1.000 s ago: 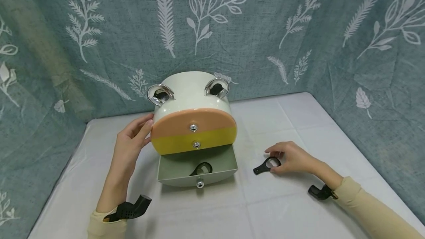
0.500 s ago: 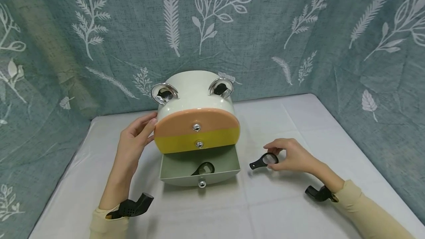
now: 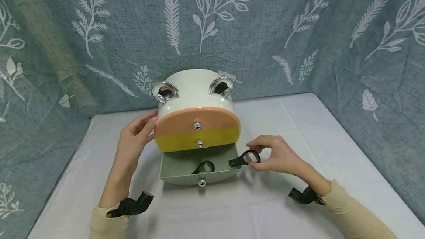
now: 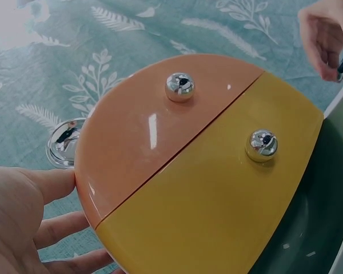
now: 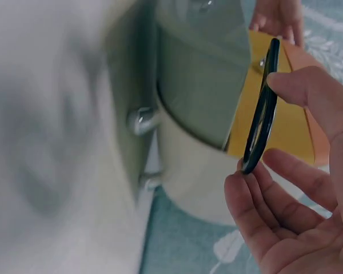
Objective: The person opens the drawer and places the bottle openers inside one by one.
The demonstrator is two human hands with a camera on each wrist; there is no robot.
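My right hand [image 3: 278, 156] pinches a small black magnifying glass [image 3: 234, 163] by its round lens end. Its handle points left, over the right rim of the pulled-out bottom drawer [image 3: 179, 176]. Edge-on in the right wrist view, the magnifying glass [image 5: 264, 108] sits between thumb and fingertips. Inside the green drawer lies another black magnifying glass [image 3: 208, 165], its handle partly hidden by the front wall. The white frog-shaped drawer box [image 3: 190, 87] has orange and yellow upper drawers, both pushed in. My left hand [image 3: 132, 139] rests on the box's left side with fingers extended.
A white cloth [image 3: 212, 213] covers the table. Behind and at both sides hangs a blue-green curtain [image 3: 132, 28] with white leaf prints. Silver eye rings [image 3: 221, 87] stick out from the box top, and round silver knobs [image 3: 201, 182] from the drawer fronts.
My right hand has lifted the magnifying glass off the table and carried it left to the drawer's right edge. The left hand stays against the box.
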